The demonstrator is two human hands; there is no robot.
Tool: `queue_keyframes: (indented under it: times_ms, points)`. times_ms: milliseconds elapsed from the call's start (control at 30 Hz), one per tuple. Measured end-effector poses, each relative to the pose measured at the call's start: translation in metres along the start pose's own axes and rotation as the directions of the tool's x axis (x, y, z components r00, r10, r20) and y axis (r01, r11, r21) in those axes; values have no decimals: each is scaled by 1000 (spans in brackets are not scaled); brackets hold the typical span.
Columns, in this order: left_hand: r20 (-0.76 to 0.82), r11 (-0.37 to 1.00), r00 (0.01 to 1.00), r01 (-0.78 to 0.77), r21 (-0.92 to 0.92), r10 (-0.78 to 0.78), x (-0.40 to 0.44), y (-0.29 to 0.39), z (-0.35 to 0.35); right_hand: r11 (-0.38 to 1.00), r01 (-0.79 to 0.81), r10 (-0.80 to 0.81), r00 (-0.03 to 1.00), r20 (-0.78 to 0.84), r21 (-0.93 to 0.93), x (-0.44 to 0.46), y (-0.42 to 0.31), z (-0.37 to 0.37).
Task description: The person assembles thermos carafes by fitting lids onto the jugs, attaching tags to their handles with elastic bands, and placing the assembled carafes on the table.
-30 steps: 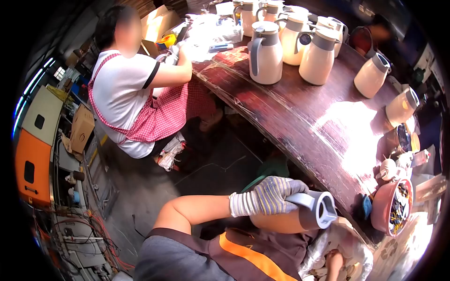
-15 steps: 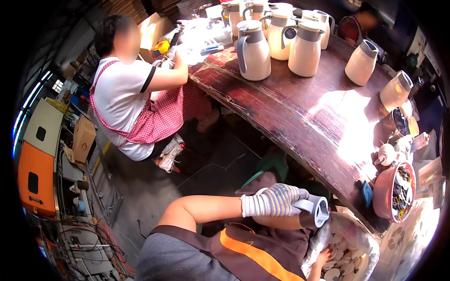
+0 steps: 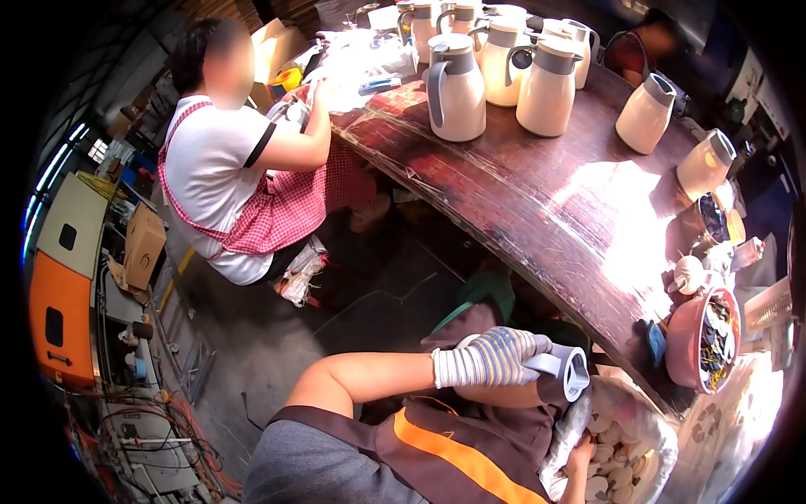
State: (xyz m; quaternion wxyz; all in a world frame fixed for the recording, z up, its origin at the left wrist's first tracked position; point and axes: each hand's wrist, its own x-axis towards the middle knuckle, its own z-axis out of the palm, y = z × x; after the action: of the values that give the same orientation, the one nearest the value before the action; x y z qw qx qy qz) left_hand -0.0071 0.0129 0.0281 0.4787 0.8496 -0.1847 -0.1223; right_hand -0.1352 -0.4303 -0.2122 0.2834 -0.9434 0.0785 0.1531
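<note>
My left hand (image 3: 495, 357), in a striped knit glove, is closed around the grey handle of a vacuum jug (image 3: 554, 378). The jug lies tilted across my lap, its open grey mouth facing right. My bare right hand (image 3: 578, 458) reaches into a plastic-lined container (image 3: 667, 437) at lower right, beside many pale round discs (image 3: 621, 475). Its fingertips are too hidden to show what they touch.
Several cream jugs (image 3: 457, 101) stand on the dark wooden table (image 3: 504, 193). A pink basin (image 3: 684, 353) of small parts sits at its right edge. A co-worker in a checked apron (image 3: 285, 210) sits at left; another person (image 3: 634, 55) is at the back.
My left hand keeps its hold on the jug, almost unmoved. My right hand has shifted slightly among the discs. The co-worker's hands have moved a little at the table edge.
</note>
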Motion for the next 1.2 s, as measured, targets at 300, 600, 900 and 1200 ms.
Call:
queue_keyframes:
  times_ms: [300, 600, 900, 1200]
  points:
    - [19, 999, 999, 41, -16, -40, -15, 3, -15, 955, -295, 296, 954, -55, 17, -22, -53, -28]
    - [-77, 998, 997, -18, -55, 14, -11, 0, 5, 148, 45, -208, 978, -14, 988, -22, -241, -145]
    - [-62, 998, 997, 34, -44, -37, -21, 1, 7, 621, 131, -359, 924, 132, 773, 28, -293, -122]
    - [-44, 999, 999, -28, 46, 30, -20, 7, 5, 841, 540, -540, 832, -129, -34, 1, -340, -105]
